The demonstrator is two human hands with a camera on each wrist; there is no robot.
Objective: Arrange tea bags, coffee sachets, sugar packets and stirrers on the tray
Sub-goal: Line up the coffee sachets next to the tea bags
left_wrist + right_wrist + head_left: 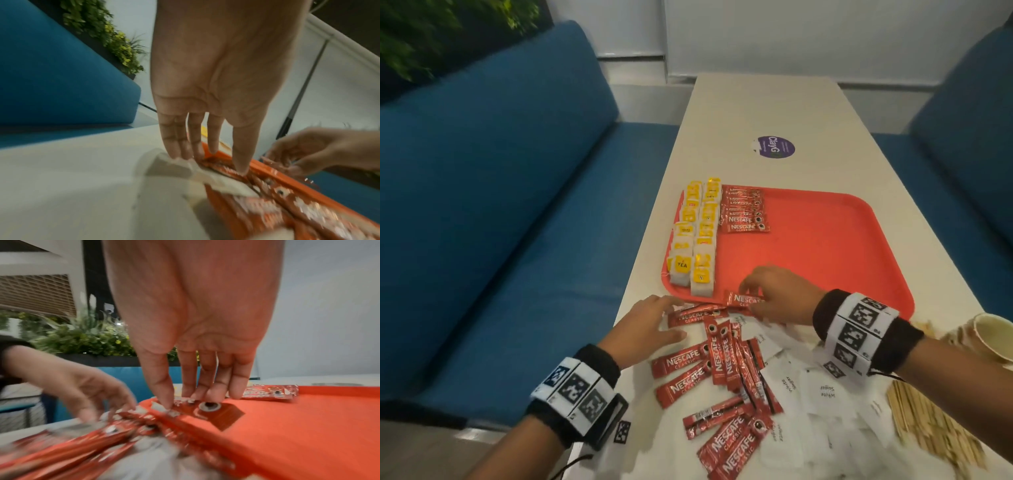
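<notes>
white table [774,109] with red tray [825,246], loose sachets [715,346], stirrers [931,428], cup [993,337]

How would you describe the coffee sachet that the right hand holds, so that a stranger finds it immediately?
Start at the red plastic tray on the long white table. At its near edge, the right hand pinches one red Nescafe coffee sachet. It alone lies across the tray's rim; the loose sachets lie on the table.

Soft, even indoor light, a bit dim. The red tray [825,240] shows a pale sheen. Wrist views smear badly; edges bend outward.
</notes>
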